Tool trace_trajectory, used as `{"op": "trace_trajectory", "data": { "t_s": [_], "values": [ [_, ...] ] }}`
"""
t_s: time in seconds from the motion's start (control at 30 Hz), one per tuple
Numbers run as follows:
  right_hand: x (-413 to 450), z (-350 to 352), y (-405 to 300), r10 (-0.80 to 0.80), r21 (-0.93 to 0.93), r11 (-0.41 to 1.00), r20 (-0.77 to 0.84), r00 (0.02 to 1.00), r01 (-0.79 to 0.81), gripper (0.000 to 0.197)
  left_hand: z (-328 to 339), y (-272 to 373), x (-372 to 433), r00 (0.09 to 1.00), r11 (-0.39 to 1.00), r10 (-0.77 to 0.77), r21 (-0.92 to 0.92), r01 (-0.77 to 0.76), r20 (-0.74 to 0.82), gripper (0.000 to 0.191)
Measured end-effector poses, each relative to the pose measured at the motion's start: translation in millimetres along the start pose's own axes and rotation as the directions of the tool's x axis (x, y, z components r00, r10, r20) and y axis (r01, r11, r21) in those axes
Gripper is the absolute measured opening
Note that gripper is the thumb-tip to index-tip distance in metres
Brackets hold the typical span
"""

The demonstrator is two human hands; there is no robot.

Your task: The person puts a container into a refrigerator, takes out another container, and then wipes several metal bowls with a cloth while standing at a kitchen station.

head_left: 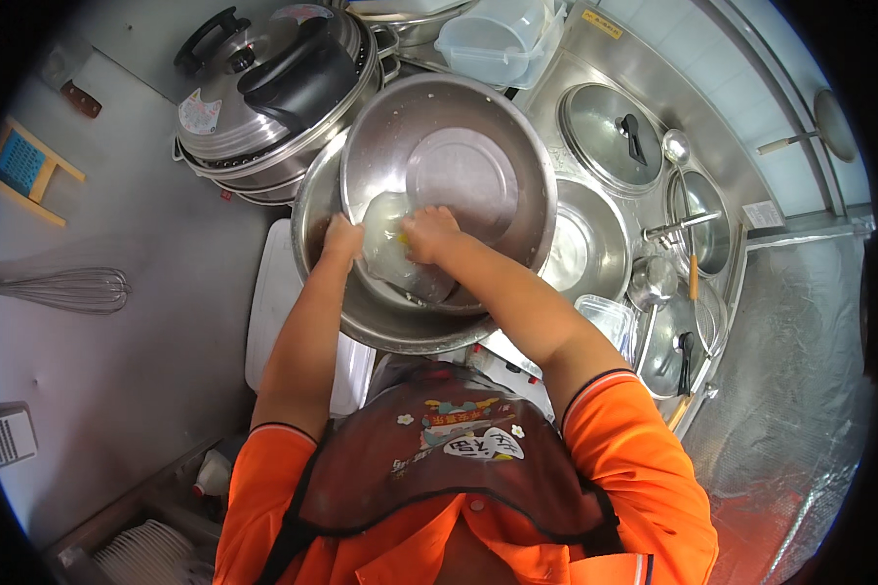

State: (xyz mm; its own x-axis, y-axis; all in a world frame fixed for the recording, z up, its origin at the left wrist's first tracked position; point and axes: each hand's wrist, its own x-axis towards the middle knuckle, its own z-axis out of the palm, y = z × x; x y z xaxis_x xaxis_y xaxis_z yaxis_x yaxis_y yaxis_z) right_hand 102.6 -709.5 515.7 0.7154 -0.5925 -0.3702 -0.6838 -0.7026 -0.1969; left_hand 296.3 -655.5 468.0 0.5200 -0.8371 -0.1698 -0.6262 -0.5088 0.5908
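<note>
A wide stainless steel basin (475, 110) is tilted toward me and rests in a larger steel basin (318, 172). My left hand (344, 238) grips the tilted basin at its left rim. Cloudy water (410, 274) pools in the low part of the tilted basin. Inside, my right hand (433, 232) is curled close to the wall and bottom. A bit of a small yellow item (403, 238) shows at its edge, mostly hidden under the hand; I cannot tell what it is.
Lidded steel pots (278, 80) stand at the back left, beside clear plastic tubs (486, 47). To the right, a steel sink counter holds pot lids (607, 135), another basin (593, 227), a faucet (680, 225) and ladles (653, 281). A whisk (80, 289) hangs on the left wall.
</note>
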Motion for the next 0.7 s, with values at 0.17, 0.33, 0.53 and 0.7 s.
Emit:
{"op": "trace_trajectory", "data": {
  "t_s": [0.17,0.33,0.53,0.7],
  "values": [
    [-18.1,-13.4,0.6,0.166,0.058,0.982,0.169,0.971,-0.178,0.049,14.7,21.0,-26.1,0.883,0.855,-0.295,-0.310,0.415,0.366,0.044],
    [-16.4,-6.0,-16.6,0.354,0.235,0.889,0.187,0.916,-0.392,0.065,13.4,4.7,-9.6,0.779,0.631,-0.338,-0.486,0.604,0.528,0.030],
    [-13.6,-5.3,-27.8,0.332,0.313,0.887,0.075,0.940,-0.338,0.075,8.8,2.3,0.0,0.902,0.496,-0.149,-0.759,0.423,0.405,0.024],
    [-6.6,11.2,-24.1,0.343,0.476,0.816,0.060,0.938,-0.329,0.071,0.5,13.6,12.1,0.982,0.426,-0.075,-0.885,0.189,0.174,0.027]
  ]
}}
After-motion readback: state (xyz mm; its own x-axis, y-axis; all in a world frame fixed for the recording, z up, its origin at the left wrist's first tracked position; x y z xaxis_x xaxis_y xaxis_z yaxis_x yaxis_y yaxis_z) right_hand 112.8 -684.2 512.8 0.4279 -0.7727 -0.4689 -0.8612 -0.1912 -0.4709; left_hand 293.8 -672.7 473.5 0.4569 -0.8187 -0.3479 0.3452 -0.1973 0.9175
